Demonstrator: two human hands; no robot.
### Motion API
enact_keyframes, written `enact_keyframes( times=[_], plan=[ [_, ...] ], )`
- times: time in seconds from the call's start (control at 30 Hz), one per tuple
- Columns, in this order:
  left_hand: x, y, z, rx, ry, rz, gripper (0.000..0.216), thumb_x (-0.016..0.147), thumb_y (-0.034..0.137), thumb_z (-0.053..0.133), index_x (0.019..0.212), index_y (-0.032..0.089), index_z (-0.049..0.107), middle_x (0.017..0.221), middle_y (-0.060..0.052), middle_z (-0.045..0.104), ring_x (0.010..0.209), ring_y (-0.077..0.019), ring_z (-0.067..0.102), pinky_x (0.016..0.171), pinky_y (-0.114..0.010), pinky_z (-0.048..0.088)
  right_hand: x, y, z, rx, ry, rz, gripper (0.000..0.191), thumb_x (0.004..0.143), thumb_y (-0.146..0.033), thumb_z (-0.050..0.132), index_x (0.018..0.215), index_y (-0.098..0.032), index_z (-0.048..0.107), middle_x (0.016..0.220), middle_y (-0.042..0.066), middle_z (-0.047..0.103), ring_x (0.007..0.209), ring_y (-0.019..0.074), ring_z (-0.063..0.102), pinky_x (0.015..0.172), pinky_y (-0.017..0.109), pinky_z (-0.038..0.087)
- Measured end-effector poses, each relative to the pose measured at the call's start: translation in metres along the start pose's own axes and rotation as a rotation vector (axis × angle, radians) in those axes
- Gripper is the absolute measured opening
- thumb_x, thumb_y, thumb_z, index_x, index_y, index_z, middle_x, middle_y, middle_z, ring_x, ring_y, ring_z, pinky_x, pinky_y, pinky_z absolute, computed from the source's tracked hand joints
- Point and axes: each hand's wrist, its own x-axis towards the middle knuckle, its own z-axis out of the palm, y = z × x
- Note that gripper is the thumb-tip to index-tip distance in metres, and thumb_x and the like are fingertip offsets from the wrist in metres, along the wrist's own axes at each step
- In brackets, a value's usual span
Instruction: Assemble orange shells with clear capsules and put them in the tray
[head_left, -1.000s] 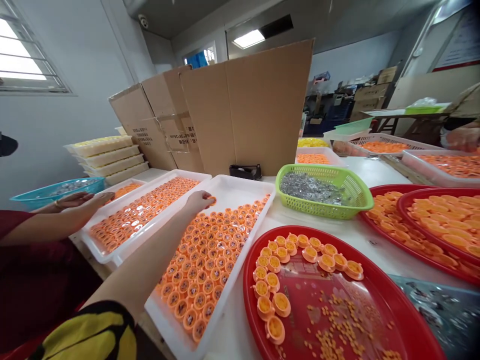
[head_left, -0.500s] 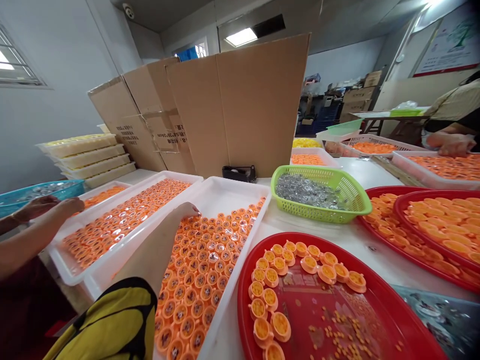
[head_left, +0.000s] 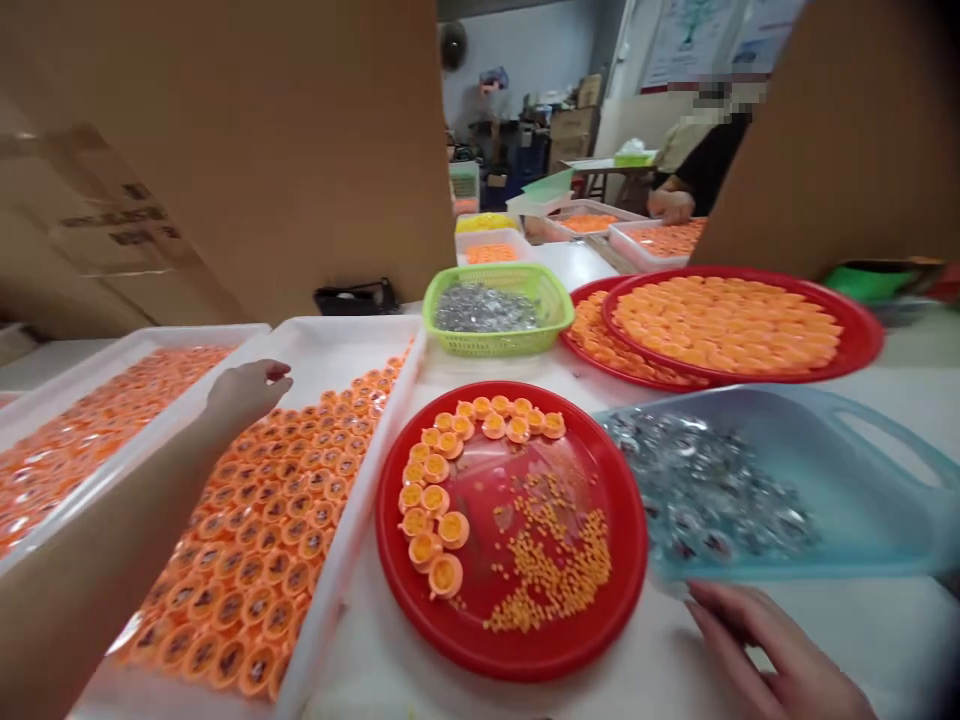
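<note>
My left hand [head_left: 251,388] is over the long white tray [head_left: 330,335], at the far edge of the rows of small orange cups [head_left: 262,500]. Its thumb and fingers are slightly apart, with nothing visible between them. Dark printed pictures show inside these cups. Lower right, my right hand [head_left: 772,650] pinches a small clear piece, blurred, at the near edge of the blue tray [head_left: 885,500]. Shiny clear plastic pieces [head_left: 697,480] lie in that tray. Between my hands, a round red tray [head_left: 517,655] carries an arc of orange cups [head_left: 435,500] and loose yellow-orange bits [head_left: 555,560].
A green basket [head_left: 499,345] of silvery pieces stands behind the red tray. Stacked red trays [head_left: 862,335] of orange parts are at the right. Another white tray [head_left: 127,345] of cups lies left. Cardboard panels [head_left: 315,150] rise behind; a co-worker's hand [head_left: 671,205] is far off.
The view has swung right and down. My right hand and the whole blue tray have come into view. The nearby co-worker's hands at the left are out of view. My left hand remains by the cups.
</note>
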Motion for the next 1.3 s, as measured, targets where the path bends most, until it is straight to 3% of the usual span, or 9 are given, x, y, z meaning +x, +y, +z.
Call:
enact_keyframes(
  times=[0.1, 0.17, 0.23, 0.33, 0.5, 0.63, 0.83, 1.03, 1.3],
  plan=[
    [-0.041, 0.049, -0.013, -0.075, 0.046, 0.328, 0.033, 0.081, 0.04, 0.048, 0.1, 0.02, 0.067, 0.099, -0.005, 0.07, 0.092, -0.0267, 0.062, 0.078, -0.033, 0.045, 0.023, -0.004, -0.007, -0.095, 0.008, -0.073, 0.016, 0.092, -0.033, 0.047, 0.095, -0.023, 0.059, 0.09, 0.004, 0.064, 0.08, 0.0186, 0.063, 0.067, 0.028, 0.051],
    [-0.081, 0.084, -0.016, -0.067, -0.085, 0.632, 0.029, 0.079, 0.041, 0.051, 0.091, 0.021, 0.068, 0.091, -0.004, 0.069, 0.087, -0.0238, 0.061, 0.076, -0.032, 0.044, 0.042, -0.003, -0.009, -0.173, -0.01, -0.134, 0.015, 0.093, -0.027, 0.045, 0.095, -0.02, 0.059, 0.091, 0.006, 0.063, 0.086, 0.0207, 0.061, 0.074, 0.032, 0.049],
    [-0.12, 0.111, -0.011, 0.011, -0.211, 0.897, 0.028, 0.077, 0.039, 0.056, 0.096, 0.023, 0.068, 0.094, -0.005, 0.067, 0.091, -0.0241, 0.058, 0.078, -0.034, 0.043, 0.059, -0.002, -0.011, -0.28, -0.029, -0.175, 0.018, 0.093, -0.022, 0.044, 0.098, -0.017, 0.06, 0.097, 0.009, 0.062, 0.09, 0.0232, 0.059, 0.079, 0.036, 0.047],
    [-0.162, 0.135, 0.003, 0.126, -0.293, 1.055, 0.035, 0.072, 0.031, 0.062, 0.107, 0.025, 0.064, 0.101, -0.007, 0.063, 0.093, -0.0261, 0.054, 0.079, -0.038, 0.042, 0.081, -0.004, -0.014, -0.484, -0.142, -0.165, 0.021, 0.091, -0.016, 0.045, 0.103, -0.018, 0.062, 0.105, 0.01, 0.061, 0.093, 0.0241, 0.056, 0.079, 0.036, 0.045],
    [-0.178, 0.148, 0.022, 0.186, -0.341, 1.046, 0.036, 0.069, 0.037, 0.065, 0.1, 0.018, 0.064, 0.096, -0.01, 0.059, 0.09, -0.0274, 0.052, 0.078, -0.039, 0.043, 0.108, -0.018, -0.008, -0.681, -0.368, -0.149, 0.014, 0.084, -0.017, 0.055, 0.093, -0.021, 0.066, 0.098, 0.007, 0.063, 0.092, 0.0245, 0.055, 0.071, 0.034, 0.042],
    [-0.175, 0.152, 0.023, 0.203, -0.311, 1.031, 0.041, 0.067, 0.045, 0.065, 0.093, 0.014, 0.061, 0.094, -0.011, 0.058, 0.088, -0.0262, 0.051, 0.077, -0.038, 0.043, 0.118, -0.019, -0.001, -0.715, -0.415, -0.152, 0.011, 0.078, -0.011, 0.056, 0.075, -0.016, 0.066, 0.083, 0.01, 0.063, 0.086, 0.0284, 0.057, 0.067, 0.036, 0.039],
    [-0.172, 0.151, 0.032, 0.232, -0.326, 1.007, 0.031, 0.069, 0.037, 0.065, 0.092, 0.017, 0.066, 0.095, -0.01, 0.058, 0.087, -0.0242, 0.05, 0.072, -0.033, 0.043, 0.122, -0.01, -0.007, -0.736, -0.454, -0.178, 0.005, 0.076, -0.019, 0.061, 0.078, -0.017, 0.065, 0.085, 0.009, 0.063, 0.087, 0.0289, 0.057, 0.068, 0.037, 0.039],
    [-0.17, 0.152, 0.044, 0.159, -0.292, 1.05, 0.017, 0.072, 0.028, 0.062, 0.084, 0.019, 0.069, 0.092, -0.009, 0.058, 0.085, -0.0224, 0.052, 0.07, -0.031, 0.042, 0.113, 0.004, -0.018, -0.654, -0.295, -0.175, 0.014, 0.08, -0.031, 0.06, 0.087, -0.019, 0.061, 0.087, 0.006, 0.064, 0.084, 0.0271, 0.059, 0.068, 0.037, 0.041],
    [-0.193, 0.177, 0.037, -0.146, -0.354, 0.957, 0.017, 0.072, 0.021, 0.049, 0.085, 0.016, 0.058, 0.071, -0.003, 0.059, 0.061, -0.0141, 0.051, 0.054, -0.026, 0.038, 0.094, 0.0, -0.024, -0.086, -0.128, 0.033, 0.021, 0.079, -0.039, 0.052, 0.09, -0.021, 0.055, 0.078, 0.002, 0.065, 0.065, 0.019, 0.063, 0.058, 0.03, 0.048]
  ],
)
